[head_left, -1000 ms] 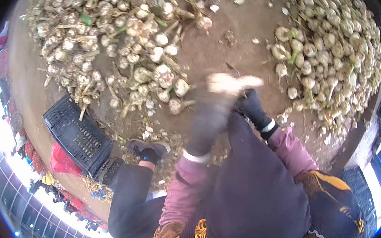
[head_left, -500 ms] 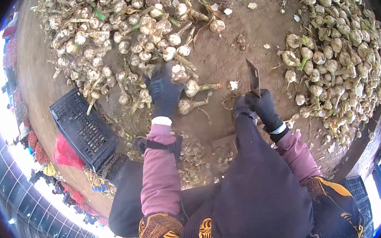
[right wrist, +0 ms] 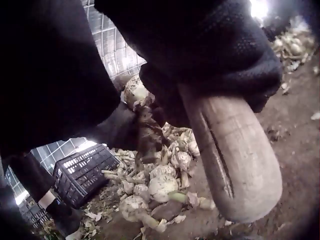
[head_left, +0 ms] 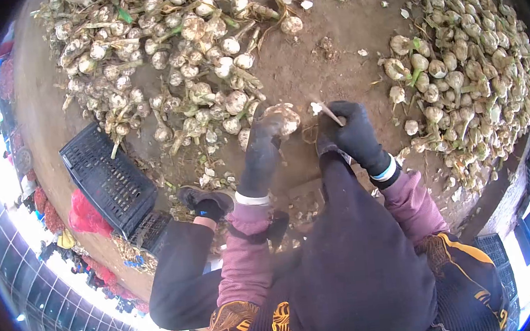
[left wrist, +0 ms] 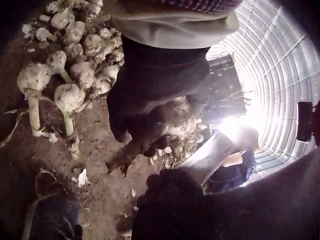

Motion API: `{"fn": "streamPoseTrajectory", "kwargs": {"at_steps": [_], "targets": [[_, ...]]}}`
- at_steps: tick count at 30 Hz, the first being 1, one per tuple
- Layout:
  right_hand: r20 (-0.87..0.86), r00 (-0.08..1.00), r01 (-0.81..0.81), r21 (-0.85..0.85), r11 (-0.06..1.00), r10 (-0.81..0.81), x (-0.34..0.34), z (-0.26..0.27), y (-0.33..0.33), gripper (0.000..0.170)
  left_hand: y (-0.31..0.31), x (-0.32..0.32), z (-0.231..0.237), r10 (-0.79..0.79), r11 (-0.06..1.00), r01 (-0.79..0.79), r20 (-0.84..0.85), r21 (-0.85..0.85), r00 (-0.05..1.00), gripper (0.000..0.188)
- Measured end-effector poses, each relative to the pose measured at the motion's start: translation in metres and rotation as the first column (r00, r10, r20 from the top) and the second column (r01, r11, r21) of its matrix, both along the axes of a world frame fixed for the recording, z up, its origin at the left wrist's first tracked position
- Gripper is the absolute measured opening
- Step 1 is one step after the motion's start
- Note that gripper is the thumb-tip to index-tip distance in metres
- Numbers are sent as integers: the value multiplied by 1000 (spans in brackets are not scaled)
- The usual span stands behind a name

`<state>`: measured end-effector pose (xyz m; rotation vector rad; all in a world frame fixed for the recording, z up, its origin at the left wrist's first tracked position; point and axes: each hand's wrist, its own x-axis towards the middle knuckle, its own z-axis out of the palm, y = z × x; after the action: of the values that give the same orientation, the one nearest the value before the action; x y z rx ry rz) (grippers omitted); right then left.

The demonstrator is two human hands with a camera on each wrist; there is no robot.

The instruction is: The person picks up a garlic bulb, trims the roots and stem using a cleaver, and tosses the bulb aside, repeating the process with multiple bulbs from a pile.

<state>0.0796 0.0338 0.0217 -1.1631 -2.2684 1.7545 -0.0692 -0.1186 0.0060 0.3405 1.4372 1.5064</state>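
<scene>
My gloved left hand (head_left: 260,150) grips a garlic bulb (head_left: 288,118) above the bare ground, in front of the dark cloth over my lap. In the left wrist view its stem (left wrist: 131,150) slants down out of the fingers. My gloved right hand (head_left: 352,134) is close by on the right, its fingers curled round a knife. The knife's split wooden handle (right wrist: 239,155) sticks out of the fist in the right wrist view; the glove hides part of the knife. The two hands are a short way apart.
A large heap of garlic with stems (head_left: 161,55) spreads at the upper left. Another heap of bulbs (head_left: 458,73) lies on the right. A black plastic crate (head_left: 110,179) stands at the left, beside a red bag (head_left: 88,214). Peel scraps litter the dirt.
Half a second ago the left hand was reaching into the near edge of the left heap; now it is back near the right hand with a garlic bulb. The knife has tilted leftward.
</scene>
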Motion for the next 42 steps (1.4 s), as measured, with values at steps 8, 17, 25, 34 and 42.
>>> {"fn": "streamPoseTrajectory", "kwargs": {"at_steps": [8,17,25,34,42], "targets": [[22,918,-378,346,858,396,-16,22,5,34,-37,16,-13,52,999,-51,393,-12,918,49],[-16,910,-368,434,823,415,-9,4,3,32,7,20,50,-21,998,29,-141,56,990,54],[137,940,-339,300,892,311,15,-53,-9,29,1,30,40,-37,983,-3,-217,-185,975,59],[238,965,98,44,994,-106,47,-71,-25,26,-2,32,15,-5,988,-16,-137,-154,991,61],[28,969,248,-117,962,-246,15,-32,-25,20,0,19,17,300,830,-500,560,245,772,41]]}}
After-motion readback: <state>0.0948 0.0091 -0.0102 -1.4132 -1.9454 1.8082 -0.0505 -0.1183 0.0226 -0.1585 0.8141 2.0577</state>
